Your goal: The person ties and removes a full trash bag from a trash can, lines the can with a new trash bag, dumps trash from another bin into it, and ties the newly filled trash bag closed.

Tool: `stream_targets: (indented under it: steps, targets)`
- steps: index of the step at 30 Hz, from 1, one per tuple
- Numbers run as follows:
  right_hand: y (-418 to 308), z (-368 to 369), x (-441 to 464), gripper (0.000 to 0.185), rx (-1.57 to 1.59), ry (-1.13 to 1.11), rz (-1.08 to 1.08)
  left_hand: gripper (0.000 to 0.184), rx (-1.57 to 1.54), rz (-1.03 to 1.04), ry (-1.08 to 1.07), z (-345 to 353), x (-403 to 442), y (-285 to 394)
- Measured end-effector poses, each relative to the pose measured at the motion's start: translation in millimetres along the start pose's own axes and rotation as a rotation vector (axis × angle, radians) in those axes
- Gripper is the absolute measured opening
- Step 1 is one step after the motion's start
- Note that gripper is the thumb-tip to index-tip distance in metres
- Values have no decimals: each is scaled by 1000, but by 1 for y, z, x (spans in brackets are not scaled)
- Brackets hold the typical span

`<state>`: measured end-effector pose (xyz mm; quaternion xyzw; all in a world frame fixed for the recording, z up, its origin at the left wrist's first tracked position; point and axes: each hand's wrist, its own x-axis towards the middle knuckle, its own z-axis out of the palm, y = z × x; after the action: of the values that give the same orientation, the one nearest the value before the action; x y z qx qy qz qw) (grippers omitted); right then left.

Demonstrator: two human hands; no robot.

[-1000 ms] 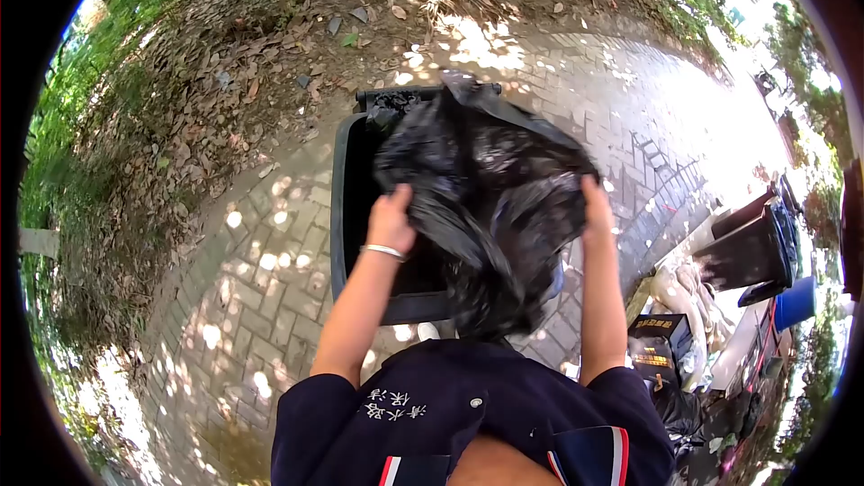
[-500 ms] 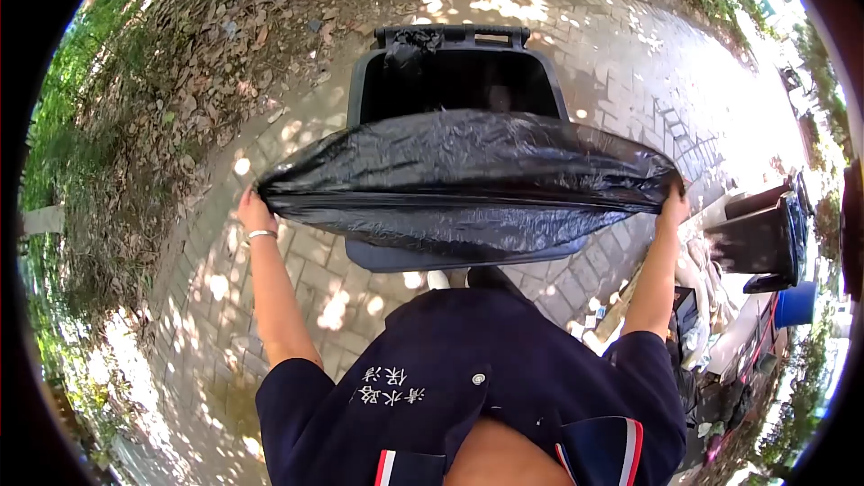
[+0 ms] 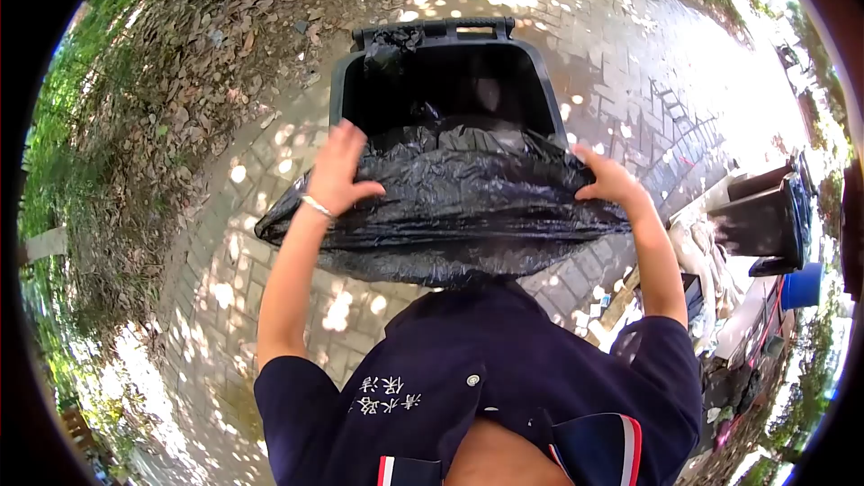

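Note:
A black plastic bag (image 3: 459,202) lies spread across the near part of a dark wheeled bin (image 3: 340,90), covering its near rim and hanging toward my body. Its two ends stick out to the left and right past the bin. On the bag's left part rests my left hand (image 3: 340,171), fingers apart and thumb out. My right hand (image 3: 610,182) is at the bag's right part, thumb and fingers apart, by the bin's right corner. The far half of the bin's mouth shows dark inside. A crumpled black scrap (image 3: 396,40) hangs on the far rim near the handle.
Brick paving (image 3: 612,72) surrounds the bin. Leaf-covered soil (image 3: 207,63) lies to the left and beyond. At the right stand another dark bin (image 3: 760,225), a blue bucket (image 3: 801,286) and a pile of pale cloth (image 3: 702,261) with mixed rubbish.
The bag went from bunched to stretched wide between my hands, then down over the bin's near side. Both hands have let go of its ends and moved inward.

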<state>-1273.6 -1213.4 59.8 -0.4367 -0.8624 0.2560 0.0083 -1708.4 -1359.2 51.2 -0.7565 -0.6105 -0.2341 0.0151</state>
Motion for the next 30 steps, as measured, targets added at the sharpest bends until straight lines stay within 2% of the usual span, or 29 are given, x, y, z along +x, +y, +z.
stream_targets:
  steps: [1,2,3,5,7,9,11,12,13,15,17,19,21,22,23,24,25,26,27,28,29,30]
  targets:
    - [-9,-9,4,55,-169,-165,67,45,28,88,-127,16,2,-4]
    - [-10,-8,3,30,-288,-57,51,37,46,88,-176,21,4,-2]
    - [-10,-11,3,22,-357,18,-35,29,63,89,-234,24,1,-1]
    - [-12,-20,-1,24,-402,343,-270,22,44,68,-218,19,6,-2]
    - [-18,-29,6,25,-436,428,-267,21,-138,-13,-79,5,22,0]
    - [-21,-44,19,27,-479,531,-273,14,-259,-45,256,-8,44,-1]
    - [-24,-62,30,27,391,547,-104,12,-387,-426,60,-37,60,6]
    - [-40,-81,31,27,505,448,-100,12,-385,-472,7,-55,71,19]
    - [-25,-82,34,29,475,439,-108,11,-365,-290,159,-47,70,16]
    - [-16,-84,35,29,391,331,-166,14,-425,-232,-60,-46,60,12]
    - [-3,-80,26,31,606,-106,-1,23,-604,-206,-288,-45,39,3]
    - [32,-69,29,36,817,-525,-55,32,-751,-512,-829,-63,32,3]
    - [47,-62,44,43,1099,-805,75,31,-1066,-573,-767,-51,24,0]
    - [53,-61,58,39,952,-682,129,22,-921,-580,-763,-40,26,-16]
    - [39,-72,79,26,579,-544,168,16,-783,-609,-713,-32,32,-31]
    - [43,-66,107,13,389,-398,1,13,-645,-578,-644,-30,54,-38]
    - [35,-70,138,11,146,-261,-51,13,-514,-348,-462,-15,66,-62]
    - [34,-64,168,12,276,22,-219,12,-410,-382,-348,0,82,-86]
    - [46,-58,203,14,111,227,-453,13,-198,-271,-229,12,102,-110]
    - [64,-45,235,18,-159,351,-433,15,46,-227,-180,20,124,-126]
    - [31,-56,245,18,-119,411,-223,17,74,-288,-82,37,139,-151]
    - [21,-55,259,18,3,459,-113,16,95,-298,-41,48,155,-170]
